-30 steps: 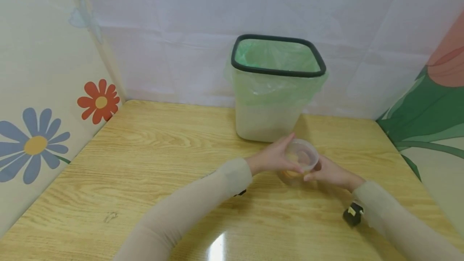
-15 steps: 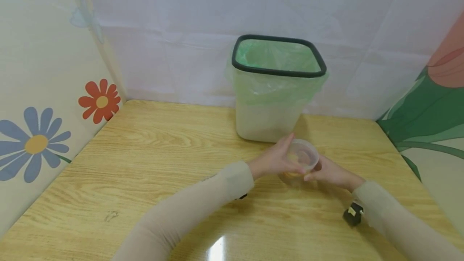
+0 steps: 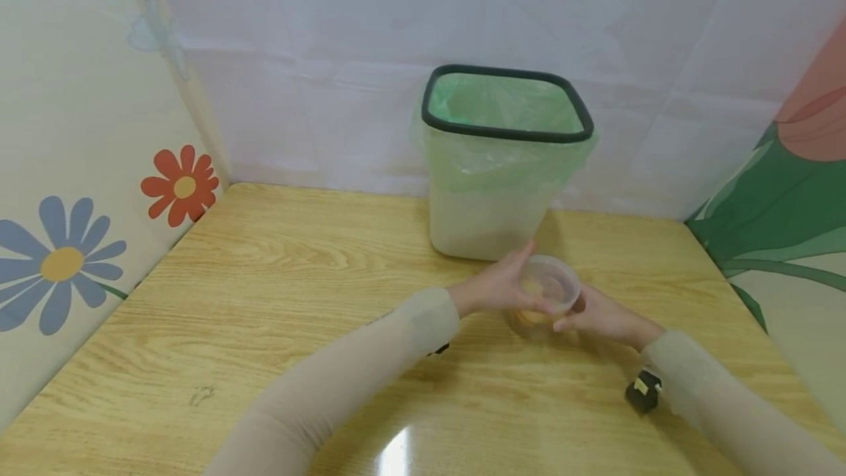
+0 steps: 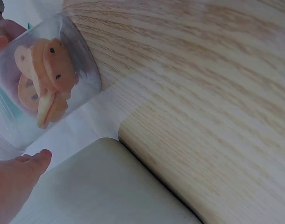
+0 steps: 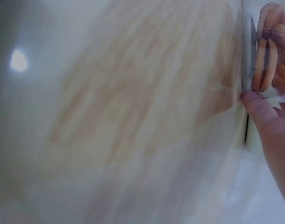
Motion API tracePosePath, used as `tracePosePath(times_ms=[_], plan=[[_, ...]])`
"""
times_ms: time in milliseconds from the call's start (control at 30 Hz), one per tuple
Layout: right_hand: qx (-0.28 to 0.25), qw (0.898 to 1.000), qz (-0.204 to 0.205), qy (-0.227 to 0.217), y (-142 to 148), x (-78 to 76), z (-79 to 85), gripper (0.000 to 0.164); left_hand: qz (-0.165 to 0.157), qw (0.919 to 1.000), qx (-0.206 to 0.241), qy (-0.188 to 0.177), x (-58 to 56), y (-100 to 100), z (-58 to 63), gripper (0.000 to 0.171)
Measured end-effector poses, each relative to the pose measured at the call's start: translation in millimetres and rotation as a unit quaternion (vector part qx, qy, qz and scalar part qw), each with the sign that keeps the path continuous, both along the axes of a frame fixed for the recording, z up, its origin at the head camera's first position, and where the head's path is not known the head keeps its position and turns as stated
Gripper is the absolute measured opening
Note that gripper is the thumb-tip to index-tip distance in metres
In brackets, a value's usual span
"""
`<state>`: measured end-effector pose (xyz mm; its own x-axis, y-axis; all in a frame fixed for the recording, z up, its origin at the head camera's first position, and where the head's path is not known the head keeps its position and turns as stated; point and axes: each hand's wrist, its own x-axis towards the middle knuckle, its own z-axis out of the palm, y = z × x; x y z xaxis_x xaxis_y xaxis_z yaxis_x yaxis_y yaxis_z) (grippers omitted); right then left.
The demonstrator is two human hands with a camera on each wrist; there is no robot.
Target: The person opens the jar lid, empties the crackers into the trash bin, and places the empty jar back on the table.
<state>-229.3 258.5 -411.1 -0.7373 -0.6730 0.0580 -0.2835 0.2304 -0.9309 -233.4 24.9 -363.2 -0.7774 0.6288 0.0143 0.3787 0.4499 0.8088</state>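
Now, left hand [image 3: 497, 289]: curled round the clear round plastic jar [image 4: 86, 70], clamping its left side.
Right hand [image 3: 604, 314]: clamped on the jar's right side.
Orange-brown round biscuits [image 4: 58, 70]: inside the jar.
Jar: just in front of the off-white, black-rimmed bin [image 3: 485, 215] with green plastic liner [image 3: 502, 160], over the wood-grain bench [image 3: 297, 263]; contact unclear.
Spill: a loosened grip could let smooth plastic slip, tipping biscuits out if uncovered.
Lettering: none legible.

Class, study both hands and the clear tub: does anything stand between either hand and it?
Nothing visible does: the left hand and right hand both hold the clear tub. The bin stands behind, not between.
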Motion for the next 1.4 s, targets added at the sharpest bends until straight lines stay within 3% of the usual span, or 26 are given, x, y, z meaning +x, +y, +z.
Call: tracePosePath(times_ms=[200,533,1033,1400], plan=[[-0.002,1.0,-0.001,0.007,-0.6,-0.3,-0.8,0.08,-0.018,0.9997,-0.016,-0.002,-2.0,-1.6,0.3,0.11],[0.0,1.0,0.0,0.007,-1.0,1.4,0.9,0.081,-0.022,0.9995,-0.018,0.015,-1.4,-3.1,-1.8,0.112],[0.011,1.0,-0.01,0.004,-2.0,2.9,2.9,0.081,0.017,0.9998,0.007,0.01,7.2,-2.9,-1.1,0.109],[0.005,1.0,-0.005,-0.002,-1.8,1.9,3.1,0.081,0.064,0.9979,0.004,0.009,18.6,3.1,-0.4,0.108]])
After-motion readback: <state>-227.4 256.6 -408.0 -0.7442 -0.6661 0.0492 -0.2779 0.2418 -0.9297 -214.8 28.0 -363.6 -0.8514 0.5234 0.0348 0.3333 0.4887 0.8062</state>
